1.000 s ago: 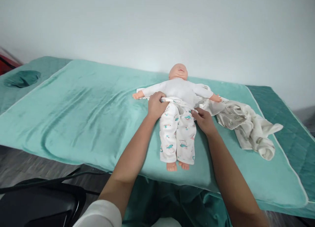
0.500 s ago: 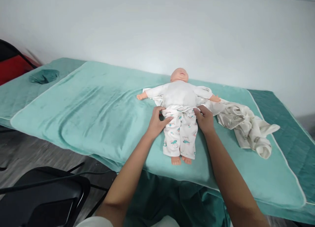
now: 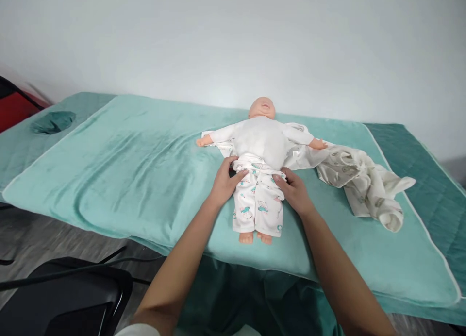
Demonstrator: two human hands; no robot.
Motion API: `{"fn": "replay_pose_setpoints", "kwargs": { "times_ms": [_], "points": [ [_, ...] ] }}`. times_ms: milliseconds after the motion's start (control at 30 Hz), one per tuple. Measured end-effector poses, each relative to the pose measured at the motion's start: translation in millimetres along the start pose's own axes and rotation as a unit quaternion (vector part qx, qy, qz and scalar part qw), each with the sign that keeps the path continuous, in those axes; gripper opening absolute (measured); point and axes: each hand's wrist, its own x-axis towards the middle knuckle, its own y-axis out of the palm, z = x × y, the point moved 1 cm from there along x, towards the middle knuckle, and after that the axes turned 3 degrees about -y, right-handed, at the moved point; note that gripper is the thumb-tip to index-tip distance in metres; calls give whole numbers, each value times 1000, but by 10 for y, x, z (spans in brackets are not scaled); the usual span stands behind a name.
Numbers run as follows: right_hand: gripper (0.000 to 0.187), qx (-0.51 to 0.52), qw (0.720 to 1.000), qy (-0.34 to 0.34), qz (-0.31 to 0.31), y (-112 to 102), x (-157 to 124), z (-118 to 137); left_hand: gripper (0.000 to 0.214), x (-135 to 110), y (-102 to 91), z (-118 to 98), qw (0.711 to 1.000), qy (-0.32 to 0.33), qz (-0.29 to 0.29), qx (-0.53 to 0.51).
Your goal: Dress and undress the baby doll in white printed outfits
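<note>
A baby doll (image 3: 262, 136) lies on its back on a teal blanket (image 3: 145, 171), arms spread, wearing a white top and printed white trousers (image 3: 257, 205). My left hand (image 3: 223, 183) grips the trousers' waistband at the doll's left-hand hip, thumb on top. My right hand (image 3: 294, 193) holds the waistband at the other hip, fingers curled on the cloth. Both hands sit just below the white top's hem.
A crumpled cream printed garment (image 3: 367, 185) lies on the blanket to the right of the doll. A dark green cloth (image 3: 53, 122) lies at the far left of the bed. A black chair (image 3: 65, 297) stands at lower left. A white wall rises behind.
Both hands slid down the doll's body from the waist toward the hips, taking the trousers' waistband with them. The view shifted slightly.
</note>
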Motion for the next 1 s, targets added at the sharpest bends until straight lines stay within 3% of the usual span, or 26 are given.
{"fn": "replay_pose_setpoints", "kwargs": {
  "times_ms": [233, 367, 667, 833, 1000],
  "points": [
    [47, -22, 995, 36, -87, -21, 429, -109, 43, 411, 104, -34, 998, 32, -51, 30],
    [48, -27, 993, 32, -113, 0, 517, -171, 31, 478, 125, -43, 996, 28, -71, 41],
    [43, -65, 987, 26, -142, 13, 462, -159, 21, 239, 35, -84, 987, 118, -62, 86],
    [39, -74, 986, 27, -145, 14, 465, -173, 22, -8, 18, -85, 987, 111, -60, 99],
    [40, -80, 985, 20, -152, 18, 348, -106, 23, -49, 1, -78, 991, 98, -44, 75]
  ]
}}
